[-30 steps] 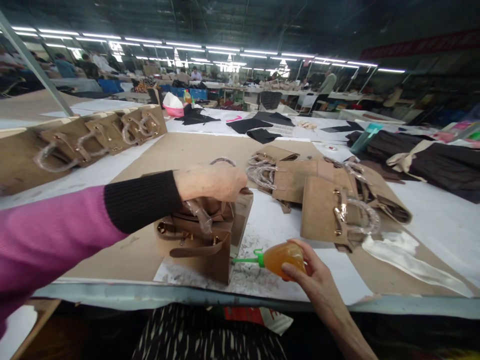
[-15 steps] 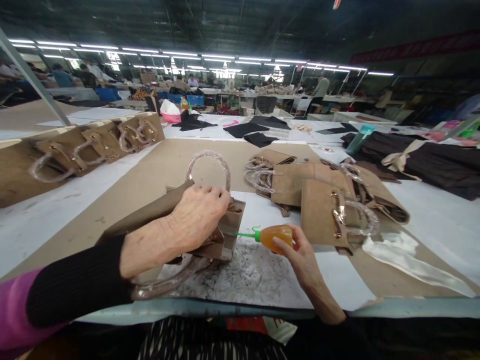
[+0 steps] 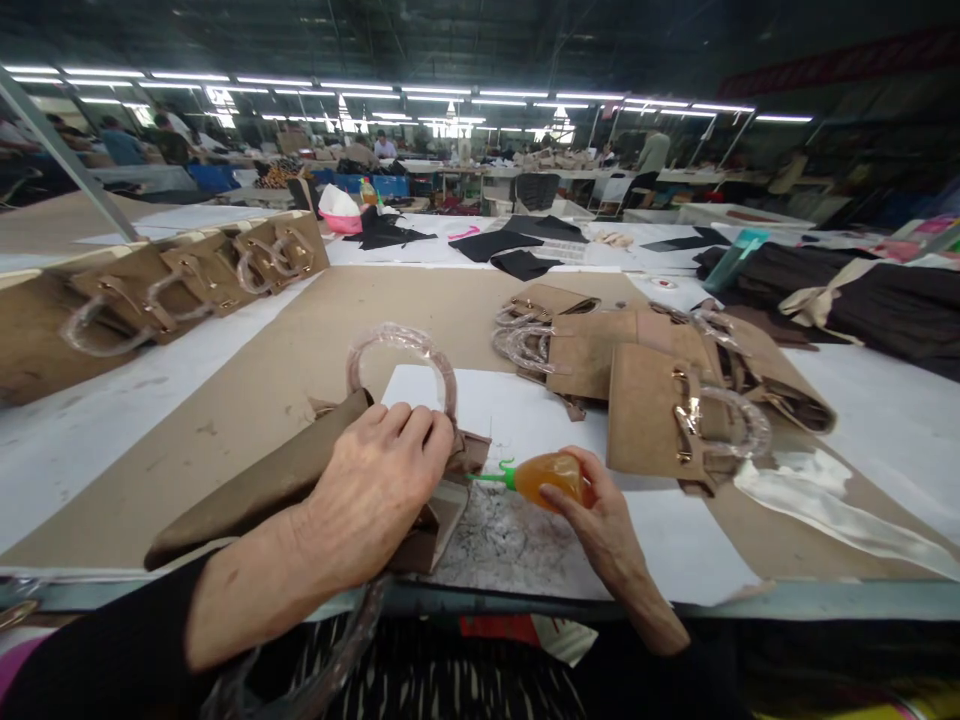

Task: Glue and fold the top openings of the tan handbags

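My left hand (image 3: 375, 490) is closed on the top edge of a brown handbag (image 3: 255, 480), which lies tilted at the table's front edge. One plastic-wrapped handle (image 3: 401, 340) arches up beyond my knuckles; the other hangs over the front edge. My right hand (image 3: 600, 510) is wrapped round a glue bottle (image 3: 547, 478) of amber liquid with a green nozzle. The nozzle points left, its tip close to the bag's open end. Whether it touches the bag cannot be told. My left fingertips are hidden behind the hand.
Several brown bags (image 3: 660, 400) lie piled at the right, beside a white cloth (image 3: 825, 510). A row of bags (image 3: 187, 280) stands at the left. Black pieces (image 3: 495, 243) and a dark bundle (image 3: 885, 300) lie farther back. People sit in the background.
My left hand and the bag have come nearer and lower, and the near handle now hangs over the table edge. The bottle stays in my right hand, almost in the same place.
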### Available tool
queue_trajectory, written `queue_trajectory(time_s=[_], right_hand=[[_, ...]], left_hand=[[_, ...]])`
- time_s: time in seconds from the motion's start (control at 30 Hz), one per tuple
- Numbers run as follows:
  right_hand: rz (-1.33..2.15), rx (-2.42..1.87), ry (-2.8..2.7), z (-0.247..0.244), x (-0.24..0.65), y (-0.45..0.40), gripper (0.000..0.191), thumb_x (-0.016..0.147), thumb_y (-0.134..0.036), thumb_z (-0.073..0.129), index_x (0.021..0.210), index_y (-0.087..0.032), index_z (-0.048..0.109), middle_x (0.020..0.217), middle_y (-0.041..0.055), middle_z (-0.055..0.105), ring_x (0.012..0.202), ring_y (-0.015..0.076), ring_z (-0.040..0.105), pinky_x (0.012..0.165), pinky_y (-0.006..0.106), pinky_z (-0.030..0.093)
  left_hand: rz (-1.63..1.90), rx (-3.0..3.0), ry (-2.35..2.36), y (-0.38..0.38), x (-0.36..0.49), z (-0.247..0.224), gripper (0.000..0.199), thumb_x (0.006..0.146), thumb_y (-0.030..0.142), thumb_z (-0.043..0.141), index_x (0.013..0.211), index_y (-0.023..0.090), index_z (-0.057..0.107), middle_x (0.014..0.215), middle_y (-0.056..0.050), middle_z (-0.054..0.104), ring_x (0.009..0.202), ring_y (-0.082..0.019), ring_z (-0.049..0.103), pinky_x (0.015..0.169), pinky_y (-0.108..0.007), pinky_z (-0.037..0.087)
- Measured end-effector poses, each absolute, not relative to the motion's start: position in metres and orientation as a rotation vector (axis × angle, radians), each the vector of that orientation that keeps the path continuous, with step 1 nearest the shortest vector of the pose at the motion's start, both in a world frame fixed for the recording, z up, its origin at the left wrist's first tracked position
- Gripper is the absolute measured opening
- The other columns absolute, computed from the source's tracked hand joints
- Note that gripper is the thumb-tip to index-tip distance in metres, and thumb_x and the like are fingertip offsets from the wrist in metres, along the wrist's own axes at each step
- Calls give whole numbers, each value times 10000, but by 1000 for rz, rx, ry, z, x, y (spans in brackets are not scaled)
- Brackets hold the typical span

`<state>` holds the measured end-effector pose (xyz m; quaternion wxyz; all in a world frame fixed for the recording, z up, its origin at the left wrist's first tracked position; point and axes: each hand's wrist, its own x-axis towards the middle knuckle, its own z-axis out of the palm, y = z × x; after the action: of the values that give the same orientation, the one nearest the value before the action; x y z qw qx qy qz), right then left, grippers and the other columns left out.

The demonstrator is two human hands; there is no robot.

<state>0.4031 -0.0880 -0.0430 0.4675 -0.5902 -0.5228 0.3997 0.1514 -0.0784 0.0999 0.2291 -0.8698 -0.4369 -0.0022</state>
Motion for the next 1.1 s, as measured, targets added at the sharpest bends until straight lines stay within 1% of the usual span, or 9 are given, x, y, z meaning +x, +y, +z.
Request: queue_trajectory(time_s=[0.1, 0.23, 0.4, 0.47, 0.6, 0.77, 0.93, 1.1], right_hand=[[1013, -1439, -1289, -46, 403, -90, 509, 722, -459, 727, 1117, -209, 525, 1004, 45, 612, 930, 275, 586, 870, 397, 463], [1065, -1429, -1282, -46, 405, -91, 512, 730, -460, 727, 1127, -214, 516, 985, 38, 617, 910, 269, 595, 817, 374, 496], [1113, -1433, -1268, -42, 404, -93, 482, 721, -474, 726, 1083, -212, 545, 958, 34, 631, 868, 263, 606, 761, 350, 514], [1127, -1440, -1269, -40, 403, -95, 462, 711, -466, 735, 1056, -211, 562, 945, 30, 632, 849, 256, 604, 742, 336, 510], [1141, -1464, -1236, -38, 403, -100, 434, 716, -451, 729, 1038, -207, 569, 907, 30, 641, 833, 252, 597, 714, 328, 504], [1203, -1470, -1153, -35, 402, -102, 404, 709, -453, 714, 987, -193, 578, 858, 33, 649, 797, 253, 607, 671, 325, 519], [1296, -1440, -1116, -36, 398, -105, 383, 711, -442, 711, 975, -195, 582, 861, 28, 648, 805, 243, 597, 670, 314, 516], [1384, -1415, -1109, -35, 399, -113, 375, 726, -423, 714, 988, -190, 582, 858, 26, 647, 800, 229, 586, 678, 306, 509]], left_hand=[[-128, -2367, -1177, -89, 148, 92, 226, 787, 106, 517, 986, 113, 624, 859, -92, 624, 767, -222, 558, 677, -350, 465], [-285, -2317, -1127, -101, 142, 83, 282, 827, 93, 423, 1015, 93, 634, 921, -133, 641, 836, -241, 567, 744, -370, 463], [-355, -2254, -1117, -113, 136, 72, 321, 842, 101, 380, 1009, 137, 652, 973, -128, 660, 923, -244, 572, 823, -378, 459], [-348, -2253, -1119, -115, 134, 70, 330, 845, 103, 373, 1017, 137, 652, 990, -130, 661, 938, -247, 573, 827, -381, 463], [-366, -2280, -1121, -118, 133, 69, 332, 851, 96, 367, 1039, 99, 640, 1013, -153, 654, 945, -267, 577, 818, -398, 470], [-460, -2273, -1092, -120, 134, 67, 330, 865, 82, 345, 1042, 72, 623, 1000, -166, 644, 954, -271, 581, 806, -410, 473], [-439, -2286, -1083, -122, 135, 66, 314, 871, 74, 351, 1040, 44, 615, 996, -175, 646, 949, -286, 585, 800, -419, 477], [-411, -2303, -1091, -120, 133, 66, 305, 877, 88, 368, 1062, 51, 608, 1009, -169, 646, 962, -284, 582, 810, -420, 474]])
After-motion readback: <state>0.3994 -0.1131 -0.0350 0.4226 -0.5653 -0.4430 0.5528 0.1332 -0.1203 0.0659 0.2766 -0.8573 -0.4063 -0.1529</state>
